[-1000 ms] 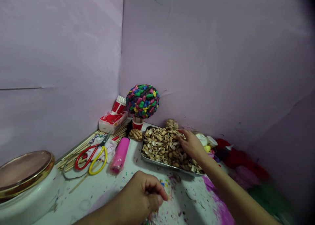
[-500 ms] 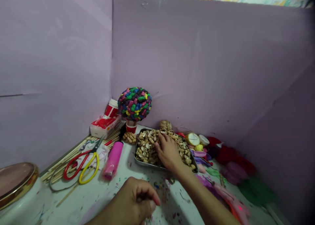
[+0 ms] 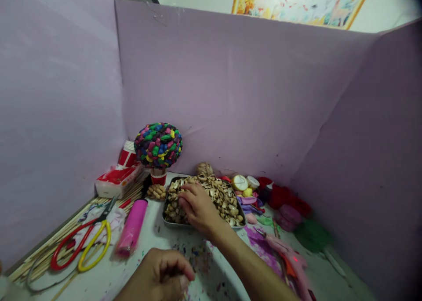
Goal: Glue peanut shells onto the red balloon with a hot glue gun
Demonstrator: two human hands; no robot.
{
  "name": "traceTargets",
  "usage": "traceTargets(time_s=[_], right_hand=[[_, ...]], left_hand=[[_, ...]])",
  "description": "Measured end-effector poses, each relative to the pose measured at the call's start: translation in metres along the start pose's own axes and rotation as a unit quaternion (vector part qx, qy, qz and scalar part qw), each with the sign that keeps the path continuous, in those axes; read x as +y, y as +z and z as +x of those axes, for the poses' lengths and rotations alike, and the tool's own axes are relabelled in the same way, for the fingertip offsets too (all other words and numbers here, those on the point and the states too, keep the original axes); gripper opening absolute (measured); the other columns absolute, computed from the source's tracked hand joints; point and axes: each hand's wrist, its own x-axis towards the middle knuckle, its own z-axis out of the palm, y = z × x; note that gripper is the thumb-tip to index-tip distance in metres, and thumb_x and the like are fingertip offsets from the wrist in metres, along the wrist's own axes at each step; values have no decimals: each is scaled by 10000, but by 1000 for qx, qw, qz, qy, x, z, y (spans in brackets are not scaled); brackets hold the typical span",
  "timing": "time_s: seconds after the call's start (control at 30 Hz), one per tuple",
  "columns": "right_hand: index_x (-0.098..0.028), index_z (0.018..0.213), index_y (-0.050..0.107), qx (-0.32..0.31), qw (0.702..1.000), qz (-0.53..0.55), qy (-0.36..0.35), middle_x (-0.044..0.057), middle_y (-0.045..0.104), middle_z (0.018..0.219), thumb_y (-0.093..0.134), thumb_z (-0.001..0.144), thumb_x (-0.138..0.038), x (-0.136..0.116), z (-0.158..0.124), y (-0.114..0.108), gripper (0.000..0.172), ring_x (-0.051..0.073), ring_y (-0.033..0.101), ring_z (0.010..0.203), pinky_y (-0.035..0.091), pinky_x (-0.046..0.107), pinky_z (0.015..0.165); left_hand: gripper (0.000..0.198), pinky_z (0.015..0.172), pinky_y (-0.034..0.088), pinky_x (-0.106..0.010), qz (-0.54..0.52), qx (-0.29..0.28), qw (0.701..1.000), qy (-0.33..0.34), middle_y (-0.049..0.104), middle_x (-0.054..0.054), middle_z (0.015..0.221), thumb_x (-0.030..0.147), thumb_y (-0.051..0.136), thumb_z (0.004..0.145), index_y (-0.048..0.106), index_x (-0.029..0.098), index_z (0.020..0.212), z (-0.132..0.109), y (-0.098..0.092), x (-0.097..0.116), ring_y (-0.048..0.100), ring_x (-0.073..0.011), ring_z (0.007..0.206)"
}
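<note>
My right hand (image 3: 198, 208) reaches over a metal tray (image 3: 189, 226) heaped with halved peanut shells (image 3: 224, 198). Its fingers are bent and a little apart, with the tips down at the shells on the left side; I see nothing held in them. Closer to me, my left hand (image 3: 161, 272) is above the tabletop with fingers curled in toward the thumb. Whatever it may hold is hidden. Behind the tray's left corner stands a ball covered in painted multicoloured pieces (image 3: 158, 145), set on a red-and-white paper cup (image 3: 158, 178). Whole peanuts (image 3: 156, 192) lie beside the cup.
Red-and-yellow-handled scissors (image 3: 86, 237), a pink roll (image 3: 132, 226), wooden sticks (image 3: 39, 255) and a tissue pack (image 3: 117, 181) lie left. A twine ball (image 3: 205, 169) is behind the tray. On the right are small tubs (image 3: 239, 183) and a pink glue gun (image 3: 286, 252).
The view has turned right and tilted up, so things appear further left. My right hand has shifted toward the tray's left side. My left hand stays curled.
</note>
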Motion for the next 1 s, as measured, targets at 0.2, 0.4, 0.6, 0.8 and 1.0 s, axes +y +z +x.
traceTargets(time_s=[0.2,0.4,0.6,0.8,1.0], right_hand=[[-191,1102,544,31,977,-45,206,67,569,1153,510,868,-278,59,-11,-39,252,194,585,952,487,408,798],[-189,1101,547,-63,907,-59,413,56,576,1135,530,856,-284,119,-30,-62,264,197,596,928,502,382,761],[-188,1114,536,-105,873,-21,476,64,570,1144,526,858,-282,117,-29,-45,273,197,592,939,497,397,776],[-183,1117,537,-44,860,79,502,62,567,1151,539,850,-278,116,-30,-46,283,203,591,943,499,394,767],[-168,1127,528,76,801,281,523,66,566,1149,539,850,-282,93,-32,-57,300,209,591,941,500,407,767]], left_hand=[[178,376,183,-180,0,6,1000,3,387,95,381,340,630,621,594,168,653,-2,2,3,333,-55,345],[179,375,215,-174,10,5,1000,-9,391,98,390,338,610,633,578,165,668,0,3,2,343,-52,347],[217,394,231,-174,14,-3,1000,-10,391,99,399,372,615,636,565,164,676,1,-1,1,338,-48,355],[167,395,217,-173,-2,12,1000,-5,417,91,394,330,621,648,587,168,668,-2,1,1,347,-48,358],[145,381,251,-172,-8,51,999,-2,427,88,413,303,623,627,596,166,665,-1,3,3,369,-62,363]])
